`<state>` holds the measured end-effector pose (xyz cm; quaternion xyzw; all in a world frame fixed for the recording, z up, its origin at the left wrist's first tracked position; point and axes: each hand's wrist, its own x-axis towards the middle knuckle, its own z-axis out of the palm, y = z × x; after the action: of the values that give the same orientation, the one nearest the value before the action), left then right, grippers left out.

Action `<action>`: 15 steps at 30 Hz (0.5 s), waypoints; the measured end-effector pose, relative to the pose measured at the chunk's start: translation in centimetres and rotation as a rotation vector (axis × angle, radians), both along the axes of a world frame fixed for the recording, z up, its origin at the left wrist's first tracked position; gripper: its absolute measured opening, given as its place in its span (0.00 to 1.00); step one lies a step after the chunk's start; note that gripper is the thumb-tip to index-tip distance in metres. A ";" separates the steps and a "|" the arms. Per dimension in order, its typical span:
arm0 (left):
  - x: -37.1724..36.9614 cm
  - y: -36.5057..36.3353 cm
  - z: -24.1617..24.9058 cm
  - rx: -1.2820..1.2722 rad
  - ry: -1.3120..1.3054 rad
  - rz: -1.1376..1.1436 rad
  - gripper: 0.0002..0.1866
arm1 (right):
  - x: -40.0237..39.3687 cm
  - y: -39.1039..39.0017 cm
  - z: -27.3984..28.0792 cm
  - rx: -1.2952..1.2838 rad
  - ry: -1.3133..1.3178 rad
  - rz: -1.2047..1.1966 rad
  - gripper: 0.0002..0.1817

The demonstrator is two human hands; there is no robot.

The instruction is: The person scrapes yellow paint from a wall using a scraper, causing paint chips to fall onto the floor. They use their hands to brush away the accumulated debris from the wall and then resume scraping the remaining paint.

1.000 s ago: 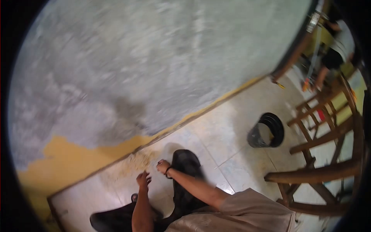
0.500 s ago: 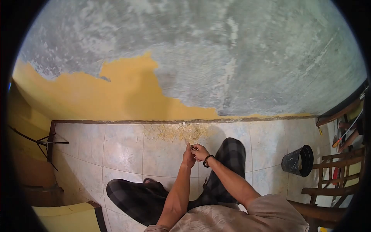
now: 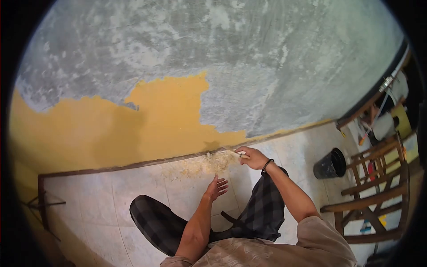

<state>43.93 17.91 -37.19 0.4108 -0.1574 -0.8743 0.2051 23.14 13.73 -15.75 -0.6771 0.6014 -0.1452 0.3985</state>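
My right hand [image 3: 251, 158] is closed around a small scraper [image 3: 243, 156] with a pale handle, close to the foot of the wall. Its blade end is blurred against the baseboard. Just left of it lies a heap of yellowish paint flakes [image 3: 212, 163] on the tiles. My left hand [image 3: 216, 188] is held open above the floor, fingers spread, with nothing in it, below the flakes. In front of me the wall carries yellow paint [image 3: 164, 107] low down, with bare grey plaster [image 3: 240, 95] above and to the right.
A black bucket [image 3: 329, 164] stands on the tiles to my right. Beyond it are a wooden chair [image 3: 378, 191] and cluttered items along the right side. A thin black metal stand [image 3: 44, 203] is at the far left. My bent legs in plaid trousers [image 3: 155, 227] flank my hands.
My hands have separated; before, they were together over the floor. The right one moved up and right to the wall's base with the scraper, while the left opened. The view has turned rightward.
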 end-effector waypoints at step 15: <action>1.3 0.8 -2.0 -0.046 -0.353 -0.167 0.24 | 3.8 13.5 4.5 -0.118 -0.106 -0.636 0.14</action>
<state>45.20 18.76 -39.22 0.5386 -0.2446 -0.7987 0.1103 26.97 27.19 -11.22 -0.4689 0.7516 -0.3322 0.3238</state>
